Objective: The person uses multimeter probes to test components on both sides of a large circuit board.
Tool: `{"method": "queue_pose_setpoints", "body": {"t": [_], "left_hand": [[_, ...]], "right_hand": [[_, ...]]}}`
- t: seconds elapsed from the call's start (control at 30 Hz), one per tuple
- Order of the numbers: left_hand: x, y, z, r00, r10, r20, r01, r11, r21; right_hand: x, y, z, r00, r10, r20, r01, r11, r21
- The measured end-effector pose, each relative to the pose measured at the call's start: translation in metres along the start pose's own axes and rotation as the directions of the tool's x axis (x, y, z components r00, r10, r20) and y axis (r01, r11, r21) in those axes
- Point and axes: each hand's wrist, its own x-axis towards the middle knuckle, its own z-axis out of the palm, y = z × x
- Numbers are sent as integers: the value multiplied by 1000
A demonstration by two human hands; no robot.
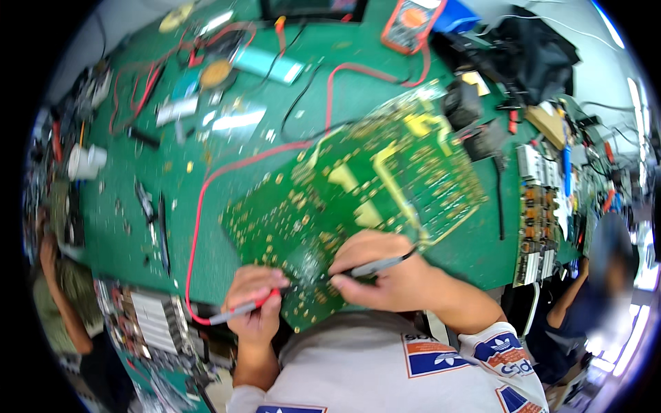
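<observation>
A large green circuit board (358, 193) lies solder side up on the green bench mat (268, 103). My left hand (256, 306) grips a red test probe (244, 308) whose tip touches the board's near edge. My right hand (385, 272) grips a black test probe (377, 265), its tip pointing left onto the same near part of the board. A red lead (206, 186) and a black lead (303, 93) run across the mat toward an orange multimeter (412, 24) at the far edge.
Another circuit board with heat sinks (540, 213) lies at the right. A board with metal parts (148, 320) sits at the near left. Tools, a white cup (86, 162) and cables crowd the far left. One person stands at the left (62, 296), another sits at the right (599, 275).
</observation>
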Motion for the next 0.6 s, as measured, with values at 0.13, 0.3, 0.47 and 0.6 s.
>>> {"method": "queue_pose_setpoints", "body": {"t": [0.13,0.3,0.47,0.6], "left_hand": [[0,-1,1,1000,27,13,-28,998,52],[1,-2,2,998,39,47,-42,996,75],[-2,-3,5,999,36,15,-37,998,51],[-3,-2,4,999,32,8,-33,998,59]], "right_hand": [[0,3,1,1000,-15,18,15,1000,-2],[-3,1,-1,999,26,31,-26,1000,-2],[-6,4,1,999,8,33,-7,1000,-10],[-6,6,3,999,-30,27,31,999,-12]]}}
